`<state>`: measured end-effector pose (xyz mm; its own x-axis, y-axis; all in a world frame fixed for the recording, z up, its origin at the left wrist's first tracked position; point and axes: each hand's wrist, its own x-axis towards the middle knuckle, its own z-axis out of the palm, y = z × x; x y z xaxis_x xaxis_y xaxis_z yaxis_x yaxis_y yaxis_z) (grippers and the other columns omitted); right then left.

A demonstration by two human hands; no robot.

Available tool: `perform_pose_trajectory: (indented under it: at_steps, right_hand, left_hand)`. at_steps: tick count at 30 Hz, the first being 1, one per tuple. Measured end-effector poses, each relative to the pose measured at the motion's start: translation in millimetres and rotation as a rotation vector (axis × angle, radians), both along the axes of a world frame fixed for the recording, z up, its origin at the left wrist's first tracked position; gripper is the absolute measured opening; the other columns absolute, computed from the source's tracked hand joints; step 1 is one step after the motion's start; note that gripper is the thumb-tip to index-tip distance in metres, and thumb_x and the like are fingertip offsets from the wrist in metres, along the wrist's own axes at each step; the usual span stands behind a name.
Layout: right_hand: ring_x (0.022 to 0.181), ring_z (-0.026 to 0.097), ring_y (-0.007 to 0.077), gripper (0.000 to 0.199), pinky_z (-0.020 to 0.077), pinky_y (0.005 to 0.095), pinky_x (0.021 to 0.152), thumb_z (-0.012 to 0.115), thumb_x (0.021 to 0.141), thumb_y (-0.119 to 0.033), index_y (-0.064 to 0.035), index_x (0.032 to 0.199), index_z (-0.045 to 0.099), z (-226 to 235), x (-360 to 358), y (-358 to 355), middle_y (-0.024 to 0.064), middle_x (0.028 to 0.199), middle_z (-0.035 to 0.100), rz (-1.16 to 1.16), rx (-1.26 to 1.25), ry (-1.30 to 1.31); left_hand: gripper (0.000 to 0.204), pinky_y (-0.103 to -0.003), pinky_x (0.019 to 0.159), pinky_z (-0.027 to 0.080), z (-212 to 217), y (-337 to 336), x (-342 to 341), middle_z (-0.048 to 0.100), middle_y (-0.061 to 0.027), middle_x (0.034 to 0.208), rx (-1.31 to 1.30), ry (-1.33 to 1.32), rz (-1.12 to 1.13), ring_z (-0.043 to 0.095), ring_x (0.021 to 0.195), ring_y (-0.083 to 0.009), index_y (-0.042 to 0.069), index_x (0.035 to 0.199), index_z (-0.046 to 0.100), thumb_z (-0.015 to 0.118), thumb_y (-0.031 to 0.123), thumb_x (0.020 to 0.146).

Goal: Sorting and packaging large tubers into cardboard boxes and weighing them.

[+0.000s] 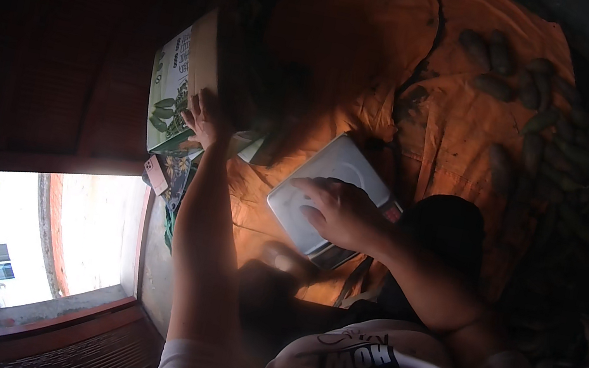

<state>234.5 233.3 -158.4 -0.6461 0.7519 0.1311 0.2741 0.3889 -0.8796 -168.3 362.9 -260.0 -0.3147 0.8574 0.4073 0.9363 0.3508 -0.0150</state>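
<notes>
The right hand is lying palm down on the scale, fingers loosely spread over its pale top plate and not pinching anything; the scale is sitting flat on the orange cloth, just in front of the person's knees and tilted a little toward the lower right. It is looking like a stiff, flat, smooth-topped slab, probably light enough for one hand but slick on top, so the safer hold is by its edges or from beneath the dark base, not by pressing on the plate, which is likely the delicate part. A little farther out to the left, the left hand is reaching forward with fingers spread and resting against the carton, a printed cardboard box standing at the cloth's left edge; whether the fingers are curling round its rim is not clear in the dim light. The box is appearing rigid but crushable, best taken by its side walls. Beside it a pink phone is lying near the wall opening. Farthest off, at the upper right, a heap of dark oblong vegetables is spreading across the cloth, well apart from both hands; they are looking firm and easily rolled.
</notes>
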Motion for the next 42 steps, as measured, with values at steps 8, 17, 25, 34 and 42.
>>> perform_pose_trajectory:
  at_steps: [8, 17, 25, 34, 42]
  right_hand:
    - [0.094, 0.07, 0.0386, 0.045, 0.056, 0.047, 0.083, 0.066, 0.091, -0.015, -0.0066, 0.135, 0.057, -5, 25, -3, 0.0218, 0.104, 0.071, -0.033, -0.043, -0.143]
    - [0.082, 0.069, 0.0314, 0.056, 0.0598, 0.0423, 0.071, 0.067, 0.093, -0.022, -0.0031, 0.143, 0.048, -34, 58, -9, 0.0207, 0.107, 0.067, -0.262, 0.34, 0.019]
    - [0.123, 0.061, 0.0299, 0.073, 0.0483, 0.0408, 0.105, 0.047, 0.103, -0.06, -0.0034, 0.149, 0.044, -5, 101, 10, 0.0192, 0.139, 0.058, -0.441, -0.153, 0.426]
    - [0.111, 0.061, 0.0268, 0.083, 0.0446, 0.037, 0.1, 0.026, 0.103, -0.072, -0.0005, 0.127, 0.06, -44, 94, 28, 0.0156, 0.113, 0.067, -0.257, -0.29, 0.287]
    - [0.095, 0.051, 0.0164, 0.066, 0.0425, 0.0305, 0.096, 0.031, 0.107, -0.063, -0.0012, 0.103, 0.055, -72, 73, 31, 0.0035, 0.094, 0.052, -0.16, -0.313, -0.063]
  left_hand:
    - [0.049, -0.047, 0.11, 0.046, 85, -38, -73, 0.063, -0.0177, 0.138, 0.04, 0.03, 0.13, 0.059, 0.128, -0.0371, 0.008, 0.141, 0.058, 0.053, 0.019, 0.094]
    - [0.045, -0.039, 0.101, 0.049, 286, -234, -152, 0.067, -0.0147, 0.13, 0.135, -0.797, -0.152, 0.065, 0.115, -0.0259, -0.001, 0.137, 0.061, 0.058, 0.03, 0.104]
    - [0.044, -0.036, 0.092, 0.051, 292, -320, -16, 0.069, -0.01, 0.117, -0.019, -0.999, -0.084, 0.064, 0.103, -0.0219, -0.003, 0.13, 0.062, 0.059, 0.031, 0.104]
    - [0.03, -0.028, 0.084, 0.056, 110, -286, 4, 0.07, -0.0068, 0.117, -0.34, -1.252, -0.111, 0.068, 0.101, -0.0144, -0.001, 0.13, 0.062, 0.058, 0.015, 0.105]
    - [0.022, -0.029, 0.083, 0.053, 11, -275, -27, 0.07, -0.005, 0.108, -0.368, -1.459, -0.112, 0.065, 0.095, -0.0131, 0.002, 0.122, 0.067, 0.059, 0.013, 0.103]
